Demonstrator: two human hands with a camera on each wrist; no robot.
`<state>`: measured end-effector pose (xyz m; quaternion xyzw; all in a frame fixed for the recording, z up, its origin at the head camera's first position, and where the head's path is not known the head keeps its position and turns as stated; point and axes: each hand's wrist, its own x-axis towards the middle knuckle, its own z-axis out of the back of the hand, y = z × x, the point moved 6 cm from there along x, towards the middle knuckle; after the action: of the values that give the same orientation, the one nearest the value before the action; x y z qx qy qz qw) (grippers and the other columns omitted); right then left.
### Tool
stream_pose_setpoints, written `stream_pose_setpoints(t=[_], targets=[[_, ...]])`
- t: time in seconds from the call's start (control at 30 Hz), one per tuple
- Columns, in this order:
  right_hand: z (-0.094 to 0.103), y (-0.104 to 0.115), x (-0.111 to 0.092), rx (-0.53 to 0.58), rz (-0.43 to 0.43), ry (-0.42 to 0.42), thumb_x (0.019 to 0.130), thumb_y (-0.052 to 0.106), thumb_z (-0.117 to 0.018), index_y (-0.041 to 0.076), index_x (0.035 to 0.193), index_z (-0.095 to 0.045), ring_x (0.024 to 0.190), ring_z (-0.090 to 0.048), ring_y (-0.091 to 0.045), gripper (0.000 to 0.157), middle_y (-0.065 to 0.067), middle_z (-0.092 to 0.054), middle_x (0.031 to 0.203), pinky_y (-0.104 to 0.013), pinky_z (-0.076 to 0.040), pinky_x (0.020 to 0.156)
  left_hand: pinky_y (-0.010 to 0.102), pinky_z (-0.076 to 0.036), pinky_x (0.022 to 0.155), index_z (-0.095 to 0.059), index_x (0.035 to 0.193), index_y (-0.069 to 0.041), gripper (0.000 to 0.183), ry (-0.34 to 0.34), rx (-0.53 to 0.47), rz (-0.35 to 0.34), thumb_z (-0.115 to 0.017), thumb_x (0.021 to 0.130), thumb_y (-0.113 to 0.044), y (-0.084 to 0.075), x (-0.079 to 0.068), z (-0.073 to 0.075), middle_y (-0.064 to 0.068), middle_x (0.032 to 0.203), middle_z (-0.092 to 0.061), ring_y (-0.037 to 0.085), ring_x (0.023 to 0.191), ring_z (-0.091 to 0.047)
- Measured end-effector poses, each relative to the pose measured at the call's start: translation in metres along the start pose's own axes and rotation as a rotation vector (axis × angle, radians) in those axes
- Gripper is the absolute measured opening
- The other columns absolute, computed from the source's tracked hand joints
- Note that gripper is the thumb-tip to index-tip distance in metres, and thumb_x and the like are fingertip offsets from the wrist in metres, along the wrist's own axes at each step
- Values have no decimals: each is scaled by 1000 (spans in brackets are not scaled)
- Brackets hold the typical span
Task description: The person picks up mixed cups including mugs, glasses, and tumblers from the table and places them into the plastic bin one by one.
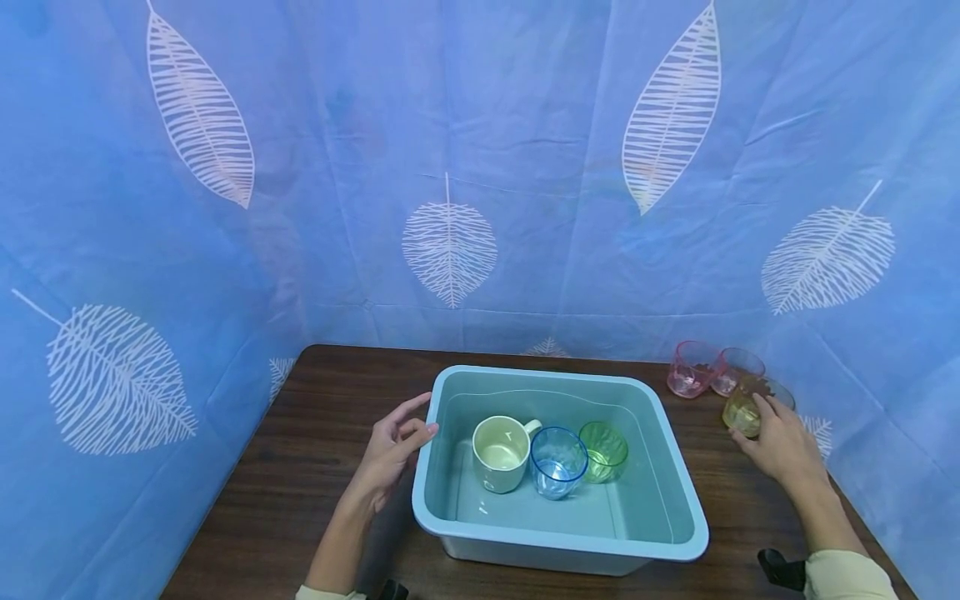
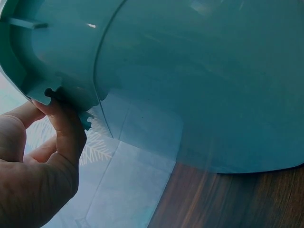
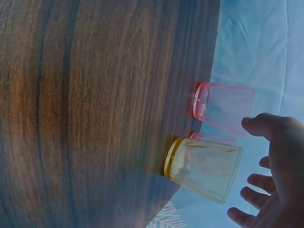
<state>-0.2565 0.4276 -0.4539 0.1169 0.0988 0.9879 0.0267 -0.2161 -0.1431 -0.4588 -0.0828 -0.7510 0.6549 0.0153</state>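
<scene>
A light-blue plastic basin (image 1: pixel 555 540) stands on the table, and my left hand (image 1: pixel 392 450) pinches its left rim between thumb and fingers. The left wrist view shows that hand (image 2: pixel 42 161) from below, at the rim beside the basin's outer wall (image 2: pixel 204 85). At the table's far right, my right hand (image 1: pixel 787 442) is at a yellow clear tumbler (image 1: pixel 741 415). In the right wrist view its fingers are spread and stand a little apart from the upright yellow tumbler (image 3: pixel 204 166). Two pink clear tumblers, one nearer (image 1: pixel 738 367) and one left of it (image 1: pixel 686 379), stand beside it.
Inside the basin are a pale green mug (image 1: pixel 498 454), a blue-rimmed clear tumbler (image 1: pixel 557 467) and a green tumbler (image 1: pixel 606 454). The dark wooden table (image 1: pixel 315 433) ends at a blue leaf-patterned cloth (image 1: pixel 525 208) behind and to the sides.
</scene>
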Motion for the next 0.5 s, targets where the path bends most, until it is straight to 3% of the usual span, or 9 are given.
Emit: stream_pose_setpoints(t=[0.5], targets=[[-10, -14, 0, 101, -85, 57, 93, 16, -67, -26, 144, -28, 130, -27, -69, 77, -51, -26, 141, -78, -26, 105, 28, -59, 69, -48, 153, -8, 56, 6, -21, -3, -68, 101, -14, 0, 0, -1, 11, 92, -73, 20, 83, -70]])
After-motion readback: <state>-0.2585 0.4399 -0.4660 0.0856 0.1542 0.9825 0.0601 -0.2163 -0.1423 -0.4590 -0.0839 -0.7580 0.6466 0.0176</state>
